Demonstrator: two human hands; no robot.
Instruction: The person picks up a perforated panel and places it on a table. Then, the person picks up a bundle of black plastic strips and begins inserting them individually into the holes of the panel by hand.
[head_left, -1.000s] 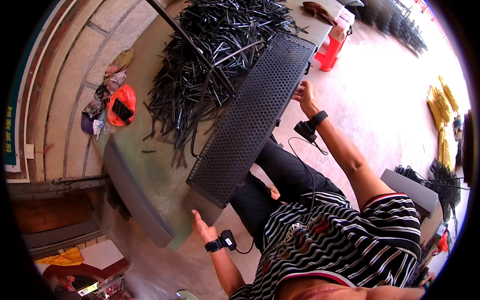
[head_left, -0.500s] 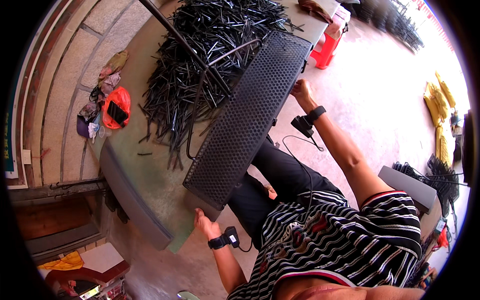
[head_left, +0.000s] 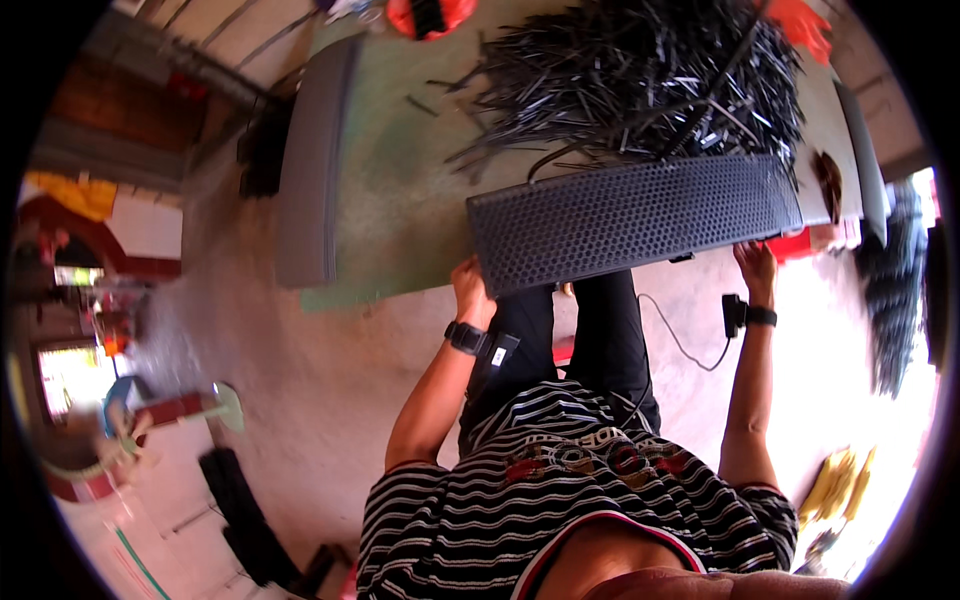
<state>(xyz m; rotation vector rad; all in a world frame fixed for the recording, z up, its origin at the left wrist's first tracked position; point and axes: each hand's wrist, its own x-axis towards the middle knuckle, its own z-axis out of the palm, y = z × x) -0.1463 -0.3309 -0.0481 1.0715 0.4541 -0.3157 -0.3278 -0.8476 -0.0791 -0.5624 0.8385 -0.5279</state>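
Note:
A long black panel (head_left: 630,220) full of small round holes lies across the near side of the table, close in front of my body. My left hand (head_left: 474,292) is closed round its left end, with the fingertips partly out of sight. At the near right edge, my right hand (head_left: 756,268) grips the panel with curled fingers, some hidden by the edge. Behind the panel, a big heap of thin black strips (head_left: 640,80) covers the table, and dark bent rods (head_left: 690,130) cross over it.
The green-grey tabletop (head_left: 400,200) carries a long grey curved piece (head_left: 312,180) along its left edge. A red plastic bag (head_left: 450,15) lies at the far side. Something red (head_left: 795,245) stands beyond my right hand. A cable (head_left: 680,350) hangs near my right wrist. Left behind stands a fan (head_left: 130,440).
The view has swung round, so the panel now lies nearly level across the picture instead of steeply slanted. Both hands remain at its two ends.

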